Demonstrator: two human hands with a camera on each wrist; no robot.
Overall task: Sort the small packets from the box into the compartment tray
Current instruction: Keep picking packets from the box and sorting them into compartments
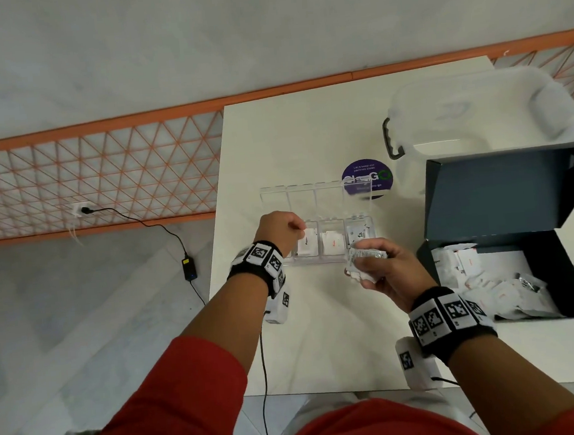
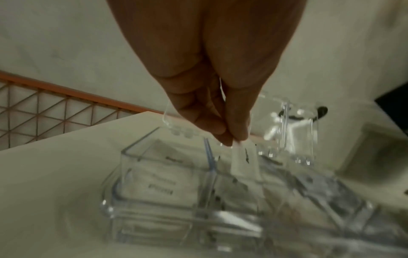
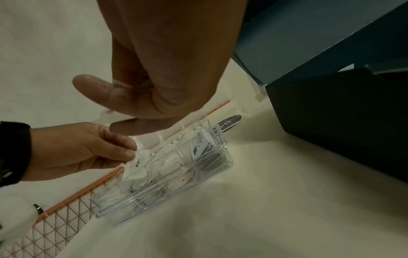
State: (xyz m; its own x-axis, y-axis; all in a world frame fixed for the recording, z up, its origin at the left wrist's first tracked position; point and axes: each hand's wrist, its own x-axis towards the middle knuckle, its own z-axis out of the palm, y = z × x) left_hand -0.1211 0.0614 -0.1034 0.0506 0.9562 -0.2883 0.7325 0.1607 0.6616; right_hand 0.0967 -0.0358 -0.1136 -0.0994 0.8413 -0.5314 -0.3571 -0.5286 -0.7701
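- Two hands are at work over the compartment tray (image 1: 319, 249): my left hand (image 1: 279, 230) pinches one small white packet (image 1: 306, 241) by its top corner between thumb and fingertips (image 2: 223, 137), the other fingers curled in.
- That packet hangs long axis downward from the pinch, its lower end already inside a compartment at the tray's left end. I cannot tell whether it is the first or second from the left.
- So the drop lies straight below my left grip, and I judge that loosening the pinch is all this move needs.
- My right hand (image 1: 382, 268) sits just beside the tray's near right corner, fingers curled round a small bunch of packets (image 1: 362, 257).
- Further to my right, the open dark box (image 1: 556, 254) holds many unsorted packets, nearer my right hand.
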